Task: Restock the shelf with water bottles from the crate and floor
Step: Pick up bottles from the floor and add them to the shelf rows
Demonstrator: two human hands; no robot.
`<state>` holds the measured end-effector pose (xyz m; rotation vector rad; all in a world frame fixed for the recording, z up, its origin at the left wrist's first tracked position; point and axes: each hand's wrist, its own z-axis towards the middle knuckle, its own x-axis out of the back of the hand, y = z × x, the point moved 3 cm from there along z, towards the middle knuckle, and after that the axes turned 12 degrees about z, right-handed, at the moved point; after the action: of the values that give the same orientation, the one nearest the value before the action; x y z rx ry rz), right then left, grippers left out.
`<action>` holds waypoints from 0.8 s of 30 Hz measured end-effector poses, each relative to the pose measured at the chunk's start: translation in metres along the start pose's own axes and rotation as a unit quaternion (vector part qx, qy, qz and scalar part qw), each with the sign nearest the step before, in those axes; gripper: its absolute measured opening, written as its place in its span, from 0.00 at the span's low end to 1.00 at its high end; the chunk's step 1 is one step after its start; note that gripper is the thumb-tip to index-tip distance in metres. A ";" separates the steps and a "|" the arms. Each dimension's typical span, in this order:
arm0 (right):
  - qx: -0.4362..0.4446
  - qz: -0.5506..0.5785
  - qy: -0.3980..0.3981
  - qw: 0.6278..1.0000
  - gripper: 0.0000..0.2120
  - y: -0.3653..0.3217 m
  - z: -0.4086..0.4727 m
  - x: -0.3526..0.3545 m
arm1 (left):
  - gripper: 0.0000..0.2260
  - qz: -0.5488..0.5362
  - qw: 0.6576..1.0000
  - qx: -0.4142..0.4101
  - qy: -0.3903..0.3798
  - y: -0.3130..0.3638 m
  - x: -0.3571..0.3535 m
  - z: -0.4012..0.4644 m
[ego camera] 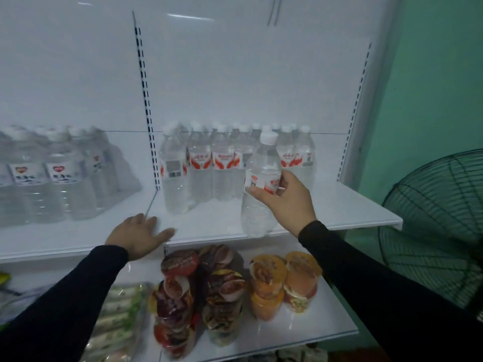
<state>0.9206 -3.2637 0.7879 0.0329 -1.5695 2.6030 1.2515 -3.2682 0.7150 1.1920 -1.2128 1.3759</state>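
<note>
Right hand (pixel 285 202) grips a bottle (pixel 261 184) around its label band, thumb on the near side, fingers wrapped behind; bottle is upright with a slight lean, its base at the front lip of the shelf (pixel 352 205); whether it touches the board cannot be told. Left hand (pixel 138 235) lies flat and open on the shelf edge, fingers spread, holding nothing, apparently as a brace. A row (pixel 235 158) of like bottles with red-and-white labels stands further back, filling the bay from the slotted upright (pixel 149 113) rightwards; bare board lies in front of the row. Judgement: the step in hand is placing this bottle in front of the row. To do it well: set the base flat before loosening the grip, since a mid-body hold on a thin-walled bottle lets it tip if released while tilted; slide it back until it is just beside the standing bottles without knocking them, as they look close-packed and light enough to topple in series; turn the label outward to match. Other bottles (pixel 60 173) in the left bay carry a different label, so keep this one in the right bay. Cups (pixel 285 280) on the shelf below sit under the forearm; withdraw upward and clear.
</note>
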 end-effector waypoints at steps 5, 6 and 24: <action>-0.014 0.022 -0.063 0.998 0.24 0.022 0.033 -0.041 | 0.57 0.029 0.999 -0.011 -0.025 0.000 -0.002 0.006; -0.019 0.028 -0.076 0.997 0.24 0.027 0.040 -0.048 | 0.58 0.028 1.000 -0.002 -0.015 0.000 -0.003 0.006; -0.006 -0.135 -0.164 0.977 0.36 0.086 0.050 -0.074 | 0.44 0.018 1.000 0.023 0.009 0.004 -0.006 0.008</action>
<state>0.9839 -3.3534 0.7303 0.6571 -1.5429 2.4629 1.2492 -3.2762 0.7089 1.1927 -1.2015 1.4441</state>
